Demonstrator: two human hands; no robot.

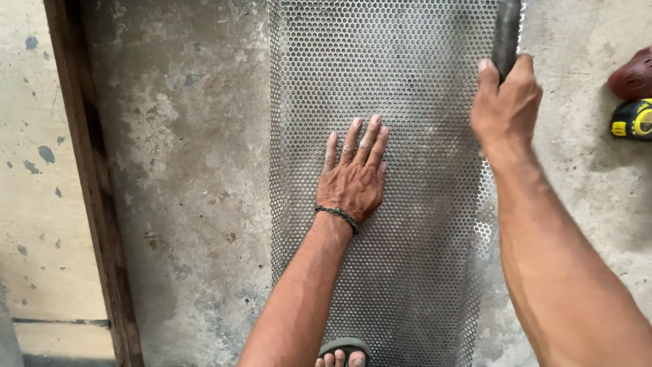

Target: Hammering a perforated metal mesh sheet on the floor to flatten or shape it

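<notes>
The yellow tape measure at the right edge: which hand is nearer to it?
Right. The right hand grips a dark handle at the perforated metal sheet's right edge, a short way left of the tape measure. The left hand lies flat mid-sheet, farther away.

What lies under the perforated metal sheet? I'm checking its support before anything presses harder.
The perforated metal sheet lies on the concrete floor, left hand flat on top. Through the small holes nothing distinct shows; whatever is beneath stays covered.
</notes>
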